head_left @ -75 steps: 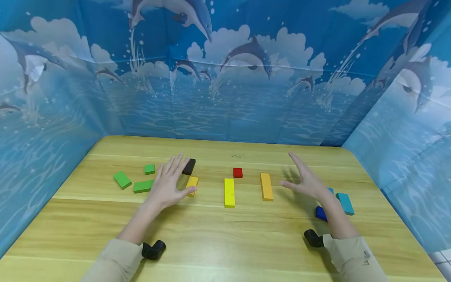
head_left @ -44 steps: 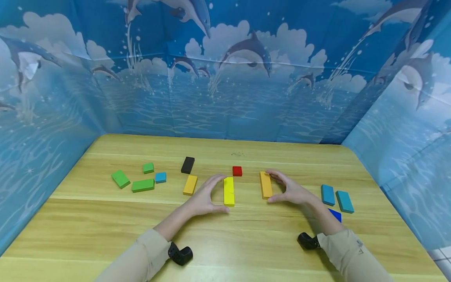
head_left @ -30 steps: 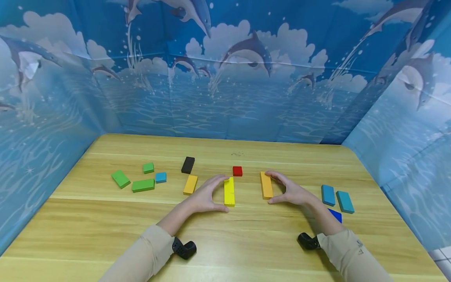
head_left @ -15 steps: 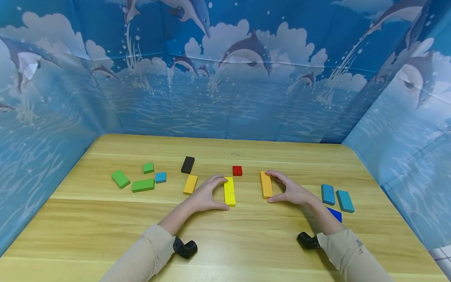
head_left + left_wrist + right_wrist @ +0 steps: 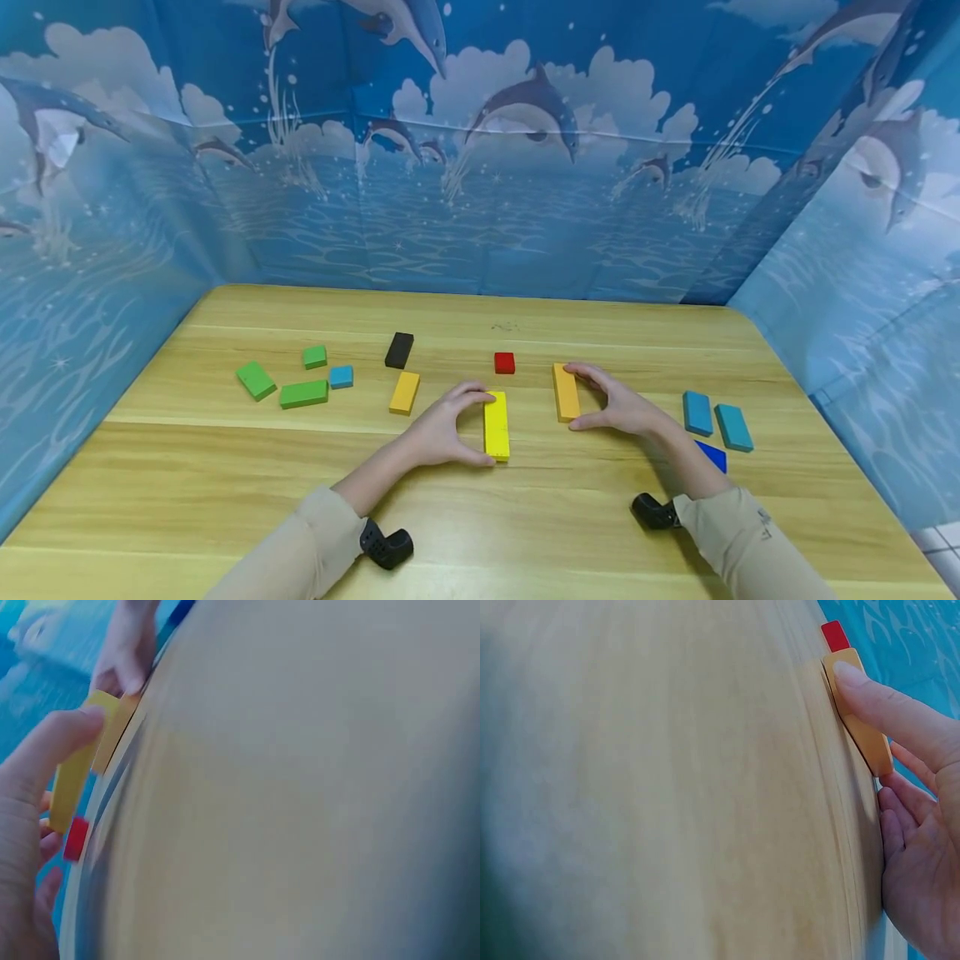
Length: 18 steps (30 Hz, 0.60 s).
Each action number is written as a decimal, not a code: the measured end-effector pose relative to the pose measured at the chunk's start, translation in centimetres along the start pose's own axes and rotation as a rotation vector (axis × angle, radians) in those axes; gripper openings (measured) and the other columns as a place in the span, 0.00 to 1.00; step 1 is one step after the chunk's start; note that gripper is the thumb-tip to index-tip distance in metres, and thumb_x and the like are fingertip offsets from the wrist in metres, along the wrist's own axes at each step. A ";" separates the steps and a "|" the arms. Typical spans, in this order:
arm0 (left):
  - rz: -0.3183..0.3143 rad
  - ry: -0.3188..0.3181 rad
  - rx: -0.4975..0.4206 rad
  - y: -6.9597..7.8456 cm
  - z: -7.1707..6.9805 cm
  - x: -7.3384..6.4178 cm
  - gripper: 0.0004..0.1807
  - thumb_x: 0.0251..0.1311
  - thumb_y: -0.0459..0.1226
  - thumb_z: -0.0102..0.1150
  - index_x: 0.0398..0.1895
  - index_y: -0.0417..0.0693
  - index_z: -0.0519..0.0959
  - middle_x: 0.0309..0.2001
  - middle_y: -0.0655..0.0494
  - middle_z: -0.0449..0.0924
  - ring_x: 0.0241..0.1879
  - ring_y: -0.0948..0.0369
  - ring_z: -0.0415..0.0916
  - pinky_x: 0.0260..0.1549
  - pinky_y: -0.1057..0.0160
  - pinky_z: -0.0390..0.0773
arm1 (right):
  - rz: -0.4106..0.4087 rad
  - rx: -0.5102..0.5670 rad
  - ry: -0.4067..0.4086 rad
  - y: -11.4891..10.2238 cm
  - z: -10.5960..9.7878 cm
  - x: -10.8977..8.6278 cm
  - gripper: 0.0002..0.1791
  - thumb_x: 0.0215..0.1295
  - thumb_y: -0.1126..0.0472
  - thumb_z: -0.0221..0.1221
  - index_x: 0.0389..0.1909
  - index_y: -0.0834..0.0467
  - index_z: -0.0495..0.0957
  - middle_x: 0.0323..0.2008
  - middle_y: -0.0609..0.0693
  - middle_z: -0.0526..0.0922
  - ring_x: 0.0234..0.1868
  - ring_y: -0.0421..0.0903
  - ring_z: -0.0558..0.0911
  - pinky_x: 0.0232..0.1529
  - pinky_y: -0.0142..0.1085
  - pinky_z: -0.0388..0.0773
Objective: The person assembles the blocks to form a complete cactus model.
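Note:
In the head view my left hand (image 5: 438, 429) grips a long yellow block (image 5: 497, 427) by its two short ends, thumb at the near end and fingers at the far end. The left wrist view has that yellow block (image 5: 73, 776) raised off the wood. To the right, my right hand (image 5: 618, 406) pinches a long orange block (image 5: 566, 392) at its ends in the same way. This orange block (image 5: 862, 724) lies at the table surface in the right wrist view. A small red block (image 5: 505, 362) sits behind and between the two hands.
On the left lie several green blocks (image 5: 303, 394), a small blue block (image 5: 341, 377), a black block (image 5: 399, 350) and a yellow-orange block (image 5: 404, 393). Two teal-blue blocks (image 5: 697, 413) and a dark blue block (image 5: 712, 456) lie beyond my right forearm. A dolphin-print curtain (image 5: 480, 208) surrounds the table (image 5: 480, 517).
Both hands came in from open poses to the yellow and orange blocks. My left hand has since lifted the yellow block and drawn it slightly nearer and right. The right hand stays put.

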State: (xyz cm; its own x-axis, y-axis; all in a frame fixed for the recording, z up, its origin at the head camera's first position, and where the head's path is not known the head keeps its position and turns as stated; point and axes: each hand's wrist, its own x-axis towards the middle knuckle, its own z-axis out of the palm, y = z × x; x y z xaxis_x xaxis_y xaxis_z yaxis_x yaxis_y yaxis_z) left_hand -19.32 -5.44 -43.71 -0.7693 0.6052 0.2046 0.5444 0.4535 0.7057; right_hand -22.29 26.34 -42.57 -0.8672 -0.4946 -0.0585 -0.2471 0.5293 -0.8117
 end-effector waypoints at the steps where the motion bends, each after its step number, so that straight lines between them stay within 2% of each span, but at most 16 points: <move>1: 0.014 -0.005 -0.007 0.4 0.1 -0.2 0.43 0.34 0.49 0.74 0.58 0.49 0.69 0.62 0.52 0.61 0.61 0.56 0.60 0.58 0.53 0.63 | 0.003 0.000 0.000 0.0 0.0 0.0 0.48 0.47 0.55 0.69 0.67 0.59 0.54 0.67 0.59 0.54 0.67 0.59 0.52 0.63 0.57 0.45; 8: 0.055 -0.029 -0.007 2.7 1.1 -2.2 0.43 0.33 0.50 0.75 0.58 0.49 0.70 0.61 0.55 0.62 0.59 0.60 0.62 0.57 0.58 0.65 | 0.007 -0.007 0.001 -0.3 0.0 0.1 0.47 0.48 0.56 0.69 0.67 0.59 0.55 0.67 0.60 0.54 0.67 0.60 0.51 0.63 0.58 0.44; 13: 0.076 -0.036 0.007 3.6 1.7 -3.6 0.43 0.33 0.51 0.74 0.57 0.50 0.70 0.60 0.59 0.62 0.58 0.61 0.63 0.56 0.59 0.66 | 0.007 0.002 0.000 -0.3 0.0 0.0 0.47 0.48 0.56 0.69 0.67 0.59 0.55 0.67 0.60 0.54 0.67 0.60 0.51 0.63 0.57 0.44; 18: 0.092 -0.058 0.030 4.1 2.3 -4.7 0.43 0.32 0.53 0.74 0.57 0.51 0.70 0.60 0.58 0.62 0.57 0.61 0.64 0.54 0.60 0.67 | 0.010 0.007 0.001 -0.2 0.0 0.0 0.47 0.47 0.56 0.69 0.67 0.58 0.55 0.67 0.59 0.54 0.67 0.59 0.51 0.64 0.57 0.45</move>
State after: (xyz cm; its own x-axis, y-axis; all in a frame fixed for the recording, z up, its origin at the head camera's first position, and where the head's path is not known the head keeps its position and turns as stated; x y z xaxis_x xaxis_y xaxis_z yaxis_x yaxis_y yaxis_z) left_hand -12.70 -4.90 -43.32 -0.6954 0.6817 0.2274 0.6224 0.4132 0.6648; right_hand -22.21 26.17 -42.40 -0.8698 -0.4889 -0.0662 -0.2356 0.5296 -0.8149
